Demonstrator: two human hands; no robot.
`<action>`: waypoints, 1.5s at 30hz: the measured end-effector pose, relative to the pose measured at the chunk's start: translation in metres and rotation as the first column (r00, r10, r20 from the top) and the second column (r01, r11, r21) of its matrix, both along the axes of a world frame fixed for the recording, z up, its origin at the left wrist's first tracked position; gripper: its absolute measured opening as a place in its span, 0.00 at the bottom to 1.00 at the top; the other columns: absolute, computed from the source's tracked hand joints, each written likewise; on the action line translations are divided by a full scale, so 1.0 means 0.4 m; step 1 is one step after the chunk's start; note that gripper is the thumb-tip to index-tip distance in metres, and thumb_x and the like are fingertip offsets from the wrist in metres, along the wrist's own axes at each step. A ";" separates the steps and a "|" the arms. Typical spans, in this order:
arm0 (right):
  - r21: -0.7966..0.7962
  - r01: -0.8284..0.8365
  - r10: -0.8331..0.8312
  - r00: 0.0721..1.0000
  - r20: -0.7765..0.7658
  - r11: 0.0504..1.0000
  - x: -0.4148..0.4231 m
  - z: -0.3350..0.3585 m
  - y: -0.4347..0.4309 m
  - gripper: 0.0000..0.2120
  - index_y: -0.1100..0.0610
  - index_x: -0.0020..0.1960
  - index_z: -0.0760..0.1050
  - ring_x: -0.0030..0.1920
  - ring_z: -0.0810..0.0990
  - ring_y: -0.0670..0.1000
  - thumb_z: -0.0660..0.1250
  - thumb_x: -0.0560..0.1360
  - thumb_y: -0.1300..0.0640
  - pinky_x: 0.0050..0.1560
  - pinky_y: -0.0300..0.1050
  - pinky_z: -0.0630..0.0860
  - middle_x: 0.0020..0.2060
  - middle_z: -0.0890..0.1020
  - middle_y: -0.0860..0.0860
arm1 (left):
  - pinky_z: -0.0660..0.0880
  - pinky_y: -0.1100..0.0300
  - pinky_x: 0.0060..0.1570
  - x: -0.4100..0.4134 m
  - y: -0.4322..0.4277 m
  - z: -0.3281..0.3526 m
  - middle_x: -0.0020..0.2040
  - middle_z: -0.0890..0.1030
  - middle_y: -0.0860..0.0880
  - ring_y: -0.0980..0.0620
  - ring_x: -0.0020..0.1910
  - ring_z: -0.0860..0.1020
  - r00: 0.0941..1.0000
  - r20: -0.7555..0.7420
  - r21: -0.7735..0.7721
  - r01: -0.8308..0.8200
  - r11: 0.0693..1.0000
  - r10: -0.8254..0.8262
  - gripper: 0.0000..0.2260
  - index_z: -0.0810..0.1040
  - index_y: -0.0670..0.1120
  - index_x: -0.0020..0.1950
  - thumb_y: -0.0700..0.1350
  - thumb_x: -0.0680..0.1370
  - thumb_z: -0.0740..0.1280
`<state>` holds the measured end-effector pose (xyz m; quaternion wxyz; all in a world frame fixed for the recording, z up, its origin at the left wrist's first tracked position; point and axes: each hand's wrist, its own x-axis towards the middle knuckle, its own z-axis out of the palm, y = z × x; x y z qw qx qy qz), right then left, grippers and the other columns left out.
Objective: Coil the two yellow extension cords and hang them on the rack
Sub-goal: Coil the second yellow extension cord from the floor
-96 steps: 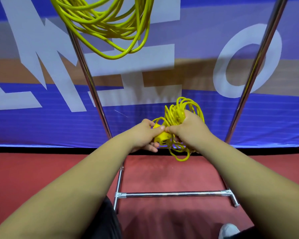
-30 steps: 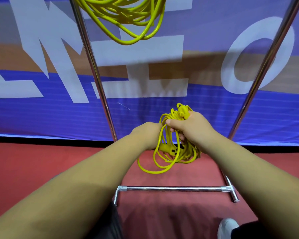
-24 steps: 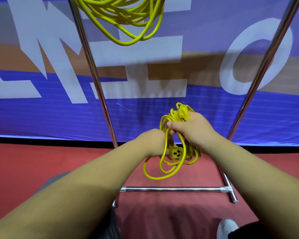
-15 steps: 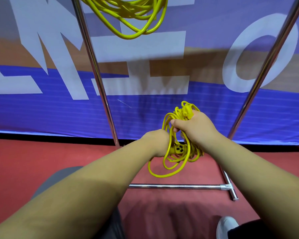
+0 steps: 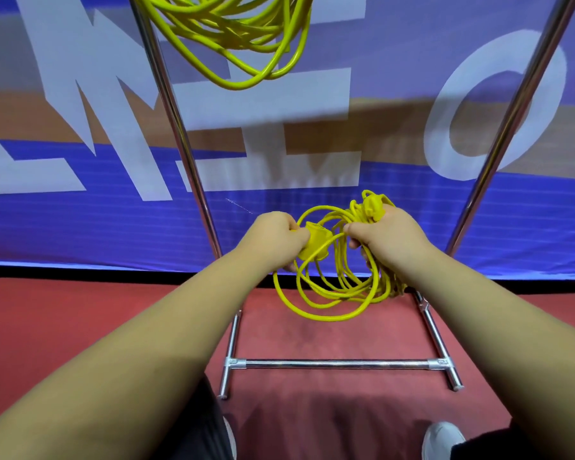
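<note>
One yellow extension cord (image 5: 236,38) hangs coiled from the top of the metal rack (image 5: 176,127), its loops between the two uprights; the rail that carries it is out of view above. So the step in hand looks like finishing the second cord (image 5: 332,293), which is held in the air in front of the rack, low between the uprights and above the red floor (image 5: 63,327). The right grip (image 5: 389,240), a bare hand, is curled round the gathered top of the loops, with the plug (image 5: 372,204) poking up just above the knuckles. The left grip (image 5: 273,240) pinches the socket end (image 5: 316,242) just beside the bundle. The coil is a loose oval whose long axis runs roughly up and down, tilted, with the lowest loop sagging down and to the left. The socket end stands roughly upright; which way its face points I cannot tell. The next move probably calls for tucking or wrapping that free end into the loops so they hold together, then raising the bundle to the rail beside the first coil without letting the slack loops spill.
</note>
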<state>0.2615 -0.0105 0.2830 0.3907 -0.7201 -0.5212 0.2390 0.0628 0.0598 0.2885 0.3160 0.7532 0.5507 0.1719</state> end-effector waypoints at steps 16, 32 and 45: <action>-0.068 0.083 -0.100 0.948 -0.303 0.994 0.009 0.008 -0.023 0.11 0.65 0.38 0.83 0.23 0.74 0.53 0.70 0.75 0.58 0.29 0.45 0.78 0.23 0.77 0.56 | 0.77 0.54 0.36 -0.121 0.040 -0.015 0.30 0.78 0.42 0.43 0.28 0.79 0.987 -0.157 -0.307 -0.022 0.951 -0.028 0.16 0.75 0.40 0.43 0.51 0.83 0.62; 0.139 0.082 -0.012 0.896 -0.443 0.987 -0.034 0.040 -0.019 0.11 0.61 0.38 0.78 0.25 0.72 0.56 0.72 0.78 0.58 0.28 0.48 0.74 0.27 0.78 0.56 | 0.80 0.53 0.46 -0.079 -0.018 -0.025 0.39 0.78 0.45 0.42 0.40 0.78 0.825 -0.560 -0.197 -0.050 0.979 -0.070 0.12 0.77 0.41 0.50 0.47 0.85 0.60; 0.034 -0.001 0.002 1.000 -0.028 0.999 -0.014 -0.007 -0.024 0.13 0.58 0.34 0.75 0.25 0.78 0.59 0.72 0.74 0.54 0.32 0.57 0.80 0.31 0.82 0.62 | 0.81 0.54 0.41 -0.132 0.033 0.046 0.29 0.69 0.54 0.53 0.29 0.78 0.610 0.453 -0.830 0.024 0.557 0.650 0.24 0.80 0.44 0.43 0.59 0.85 0.56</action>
